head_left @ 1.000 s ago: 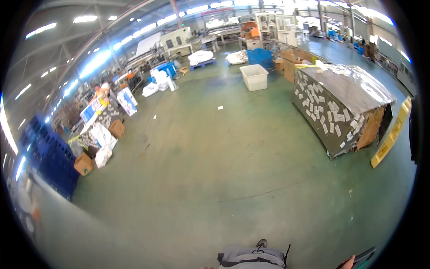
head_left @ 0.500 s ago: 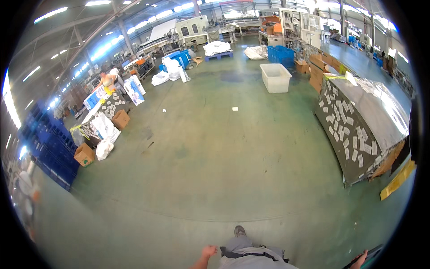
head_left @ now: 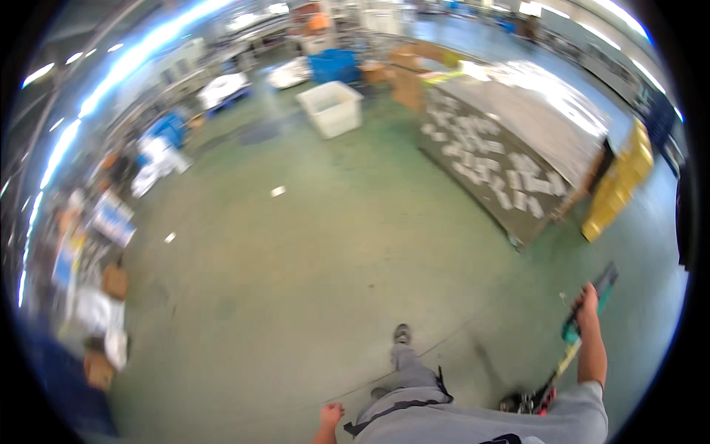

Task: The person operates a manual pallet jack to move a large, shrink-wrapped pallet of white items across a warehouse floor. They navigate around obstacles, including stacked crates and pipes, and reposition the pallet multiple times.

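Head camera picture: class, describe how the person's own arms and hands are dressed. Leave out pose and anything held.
Both hands are bare, with no gloves. The right hand leads to a bare forearm, and a short grey sleeve covers the upper arm. Of the left arm only the left hand and a little bare wrist show at the lower edge, so its sleeve cannot be seen. No watch or bands are visible.

A long-handled tool (head_left: 584, 314) with a green handle and yellow shaft slants down to the green floor (head_left: 310, 281), held upright-tilted.

Smooth green floor (head_left: 310, 281); white plastic bin (head_left: 330, 108)
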`<state>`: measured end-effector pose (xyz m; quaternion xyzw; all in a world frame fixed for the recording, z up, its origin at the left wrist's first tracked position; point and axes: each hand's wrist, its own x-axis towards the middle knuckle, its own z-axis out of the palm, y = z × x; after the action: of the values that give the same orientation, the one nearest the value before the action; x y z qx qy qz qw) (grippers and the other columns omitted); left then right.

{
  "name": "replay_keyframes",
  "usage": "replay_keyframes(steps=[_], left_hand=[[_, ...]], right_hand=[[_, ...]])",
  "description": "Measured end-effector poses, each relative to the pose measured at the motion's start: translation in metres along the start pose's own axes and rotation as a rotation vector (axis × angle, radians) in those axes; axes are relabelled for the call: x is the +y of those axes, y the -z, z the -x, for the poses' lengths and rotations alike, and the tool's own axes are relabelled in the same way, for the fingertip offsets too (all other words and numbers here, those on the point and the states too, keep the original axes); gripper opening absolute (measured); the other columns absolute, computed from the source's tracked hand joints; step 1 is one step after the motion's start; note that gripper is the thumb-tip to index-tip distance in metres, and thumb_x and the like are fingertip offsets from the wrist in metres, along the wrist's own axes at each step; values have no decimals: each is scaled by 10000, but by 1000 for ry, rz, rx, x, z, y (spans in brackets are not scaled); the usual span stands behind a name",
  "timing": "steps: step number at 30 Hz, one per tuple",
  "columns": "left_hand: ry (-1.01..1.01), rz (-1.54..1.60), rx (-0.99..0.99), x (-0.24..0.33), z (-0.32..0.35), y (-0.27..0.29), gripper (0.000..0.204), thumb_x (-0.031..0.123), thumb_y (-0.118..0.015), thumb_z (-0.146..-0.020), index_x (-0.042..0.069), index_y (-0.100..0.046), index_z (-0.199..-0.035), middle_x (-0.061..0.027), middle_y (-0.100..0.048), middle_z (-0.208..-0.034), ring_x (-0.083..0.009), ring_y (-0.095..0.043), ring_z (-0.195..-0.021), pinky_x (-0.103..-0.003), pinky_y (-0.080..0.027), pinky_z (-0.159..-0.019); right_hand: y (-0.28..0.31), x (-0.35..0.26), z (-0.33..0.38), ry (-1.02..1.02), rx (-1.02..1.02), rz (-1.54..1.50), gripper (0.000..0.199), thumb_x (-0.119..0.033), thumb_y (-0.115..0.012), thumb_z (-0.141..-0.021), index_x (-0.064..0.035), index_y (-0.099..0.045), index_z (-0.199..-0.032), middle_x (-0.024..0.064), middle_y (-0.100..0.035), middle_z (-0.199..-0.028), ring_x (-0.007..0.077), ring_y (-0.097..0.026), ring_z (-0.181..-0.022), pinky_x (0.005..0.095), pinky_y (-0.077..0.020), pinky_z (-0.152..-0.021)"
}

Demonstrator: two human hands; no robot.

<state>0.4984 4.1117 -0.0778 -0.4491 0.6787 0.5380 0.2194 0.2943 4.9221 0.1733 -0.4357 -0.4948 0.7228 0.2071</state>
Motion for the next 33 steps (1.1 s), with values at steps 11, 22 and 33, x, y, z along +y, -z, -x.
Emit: replay_keyframes(steps=[11, 22, 33], left_hand=[[-207, -403, 123, 97, -70, -26, 260, 231, -594, -886, -15, -679, -889, -127, -697, -811, -203, -644, -665, -331, -514, -592], [-92, 139, 168, 232, -100, -24, 253, 204, -608, -893, -38, -622, -964, -121, -688, -768, -178, -642, -594, -293, -499, -515], [-86, -299, 73, 216, -178, 55, 301, 281, -652, -846, -8, -679, -928, -108, -705, -790, -168, -689, -691, -333, -544, -598]], right_hand=[[-266, -59, -87, 13, 19, -16, 171, -228, -601, -824, -166, -477, -724, -34, -475, -600, 119, -474, -494, 300, -399, -470], [-391, -125, -108, 174, -197, -137, 179, -213, -609, -869, -175, -477, -754, -50, -475, -628, 76, -468, -515, 270, -411, -477], [-321, -186, -70, 253, -523, -432, 217, -203, -521, -981, -167, -427, -789, -105, -331, -626, 13, -326, -487, 184, -313, -448]])
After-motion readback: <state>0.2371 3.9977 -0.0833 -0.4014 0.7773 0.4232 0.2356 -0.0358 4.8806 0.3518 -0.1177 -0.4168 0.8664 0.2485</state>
